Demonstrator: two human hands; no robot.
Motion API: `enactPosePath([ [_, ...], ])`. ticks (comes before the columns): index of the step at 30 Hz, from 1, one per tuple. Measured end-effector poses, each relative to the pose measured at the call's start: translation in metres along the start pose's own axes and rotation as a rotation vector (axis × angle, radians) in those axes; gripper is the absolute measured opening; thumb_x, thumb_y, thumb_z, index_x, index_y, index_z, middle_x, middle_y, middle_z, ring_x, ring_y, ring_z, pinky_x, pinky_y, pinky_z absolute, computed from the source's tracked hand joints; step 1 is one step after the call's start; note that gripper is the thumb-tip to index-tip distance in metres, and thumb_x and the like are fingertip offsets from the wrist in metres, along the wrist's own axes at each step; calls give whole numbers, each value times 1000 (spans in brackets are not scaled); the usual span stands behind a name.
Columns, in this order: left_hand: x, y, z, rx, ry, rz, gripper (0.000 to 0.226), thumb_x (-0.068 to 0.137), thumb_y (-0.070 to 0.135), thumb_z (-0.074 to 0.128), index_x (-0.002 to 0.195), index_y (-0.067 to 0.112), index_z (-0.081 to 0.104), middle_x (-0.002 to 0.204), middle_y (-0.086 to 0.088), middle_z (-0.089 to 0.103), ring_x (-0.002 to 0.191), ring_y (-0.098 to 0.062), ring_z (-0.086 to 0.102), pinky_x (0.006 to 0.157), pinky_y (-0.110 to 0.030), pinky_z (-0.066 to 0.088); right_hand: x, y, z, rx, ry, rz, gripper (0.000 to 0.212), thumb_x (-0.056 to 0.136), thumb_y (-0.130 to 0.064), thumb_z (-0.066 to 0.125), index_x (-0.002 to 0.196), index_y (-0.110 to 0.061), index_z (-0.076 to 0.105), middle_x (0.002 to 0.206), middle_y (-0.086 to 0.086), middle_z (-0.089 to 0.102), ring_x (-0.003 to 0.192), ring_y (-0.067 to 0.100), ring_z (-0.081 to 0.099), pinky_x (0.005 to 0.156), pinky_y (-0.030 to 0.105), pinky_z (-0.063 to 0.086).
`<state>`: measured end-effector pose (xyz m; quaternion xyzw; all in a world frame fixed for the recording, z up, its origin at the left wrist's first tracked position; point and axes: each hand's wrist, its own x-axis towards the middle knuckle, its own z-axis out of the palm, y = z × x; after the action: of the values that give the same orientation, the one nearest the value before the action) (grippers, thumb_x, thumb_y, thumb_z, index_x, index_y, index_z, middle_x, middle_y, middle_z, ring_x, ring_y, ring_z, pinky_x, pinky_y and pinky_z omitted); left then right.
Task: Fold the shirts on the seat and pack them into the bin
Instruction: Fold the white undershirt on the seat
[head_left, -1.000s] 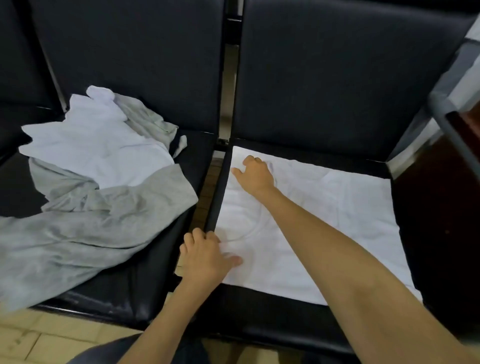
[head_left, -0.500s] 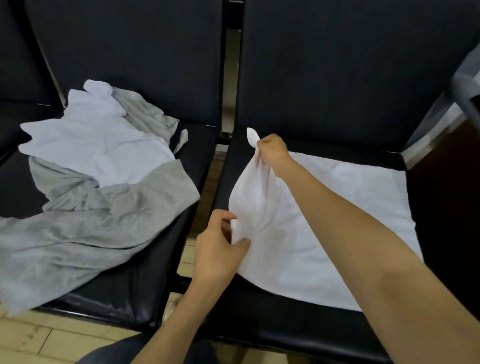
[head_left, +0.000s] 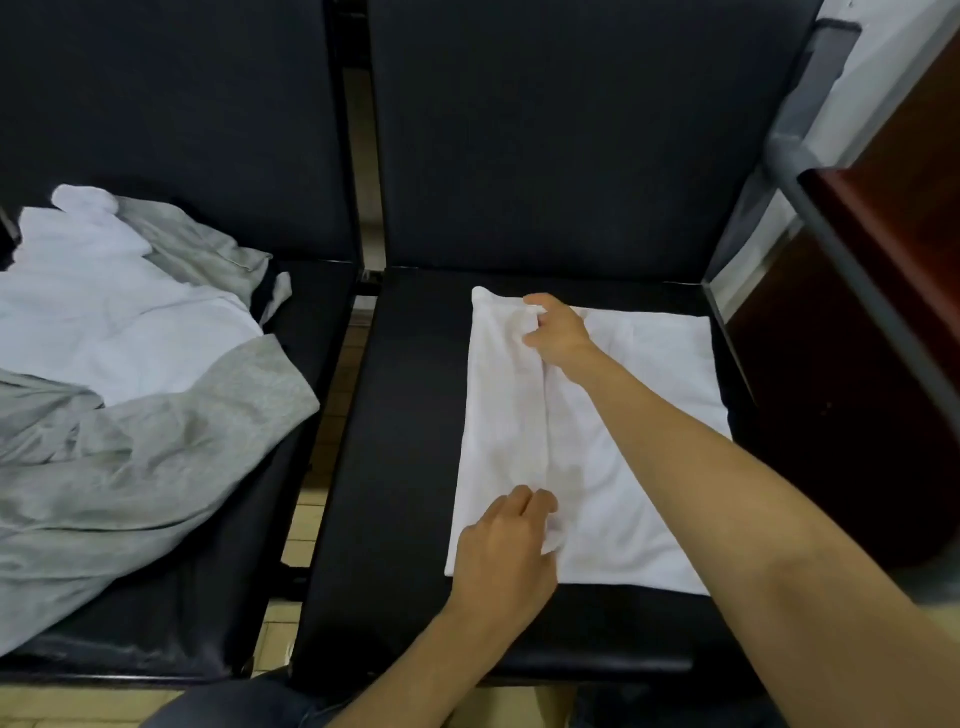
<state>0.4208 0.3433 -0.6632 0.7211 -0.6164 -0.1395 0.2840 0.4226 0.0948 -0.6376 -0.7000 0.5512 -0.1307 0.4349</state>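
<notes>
A white shirt (head_left: 639, 441) lies flat on the right black seat (head_left: 395, 467), its left part folded over to the right so a folded edge runs down its middle. My right hand (head_left: 556, 332) pinches the far end of that folded flap. My left hand (head_left: 506, 551) pinches its near end, close to the seat's front. On the left seat lies a loose heap: another white shirt (head_left: 119, 322) on top of a grey shirt (head_left: 156, 467). No bin is in view.
The black seat backs (head_left: 571, 130) rise behind both seats, with a narrow gap (head_left: 332, 415) showing tiled floor between them. A grey metal armrest (head_left: 831, 218) and dark red-brown furniture (head_left: 883, 312) stand at the right.
Both hands took hold of the white shirt's left edge, lifted it, and carried it rightwards. The flap now lies folded over the shirt, and the seat's left part is bare.
</notes>
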Motion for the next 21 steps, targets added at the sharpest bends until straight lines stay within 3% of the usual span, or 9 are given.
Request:
enactPosePath([
  [3,-2,5,-2,24,-30,56,30,70,32,76,94,22,62,83,9,60,68,-9,60,50,-16,41,1,7,0,-55,100,-33,40,93,1,50,130,-13,56,135,8,50,119,23,52,90,22,42],
  [6,-4,10,3,38,-85,32,59,79,69,42,111,23,60,102,7,60,89,-11,58,70,-25,50,-4,19,-10,-189,86,-68,40,92,-4,54,131,-13,54,137,8,49,123,24,49,92,23,41],
  [11,-5,23,21,65,37,349,32,85,45,51,100,20,66,103,4,62,97,-13,56,83,-25,48,-19,62,-58,-259,242,-112,26,93,-11,57,118,-10,62,130,11,54,115,26,55,94,23,38],
  [15,-7,42,44,243,3,562,27,84,40,59,107,25,62,119,1,60,113,-19,46,93,-31,42,-35,99,-101,-364,373,27,30,96,-17,54,126,-14,57,135,12,46,128,28,36,101,28,31],
  [18,-10,56,61,283,-74,665,31,91,37,46,117,29,60,131,-2,55,124,-23,43,104,-38,34,-40,118,-120,-370,317,145,36,98,-26,50,133,-20,51,141,14,36,134,31,28,108,32,27],
  [21,-7,68,72,319,-181,687,38,96,45,34,126,37,56,143,-1,46,136,-25,37,112,-50,28,-42,125,-128,-277,240,180,38,97,-32,49,135,-23,52,144,14,34,134,31,32,111,41,33],
])
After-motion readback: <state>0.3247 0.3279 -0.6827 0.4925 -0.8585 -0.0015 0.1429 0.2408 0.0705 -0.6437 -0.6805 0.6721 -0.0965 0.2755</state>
